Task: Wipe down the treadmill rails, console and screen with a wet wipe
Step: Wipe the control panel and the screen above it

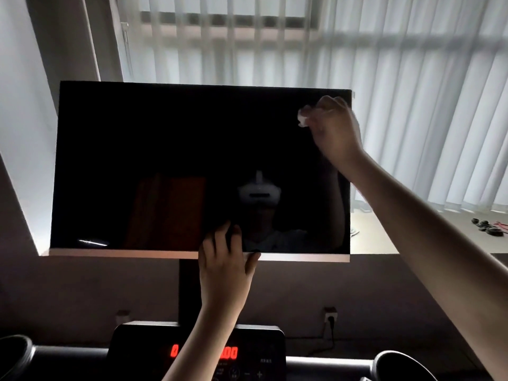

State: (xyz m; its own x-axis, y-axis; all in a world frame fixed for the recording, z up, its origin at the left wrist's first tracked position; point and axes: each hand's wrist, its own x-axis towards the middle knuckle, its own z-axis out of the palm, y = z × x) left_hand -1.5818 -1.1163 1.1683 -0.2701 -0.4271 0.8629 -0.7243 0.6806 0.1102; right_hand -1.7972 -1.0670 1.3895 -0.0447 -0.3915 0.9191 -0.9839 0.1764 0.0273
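- Backlit by pale vertical blinds (412, 78), dark screen (165, 160) tilted above the lit console (198, 350).
- Raised right hand (334, 130), wrist bent, pinching the bunched wet wipe (303, 116) against the upper right corner.
- Steadying left hand (222, 270) at the bottom edge, fingers straight on the glass.
- Sweep leftward in overlapping rows, light pressure; brace against wobble.

A pale window ledge (439, 237) ran roughly level with the left hand (224, 266) and well below the right hand (334, 127), stretching away to the right of both. On it, far right of the hands, lay a cluster of small dark round objects (485, 226), with a thin red item (500, 224) just beside them. Nearer, below the right hand, lay a small pale object (353, 232), too blurred to identify.
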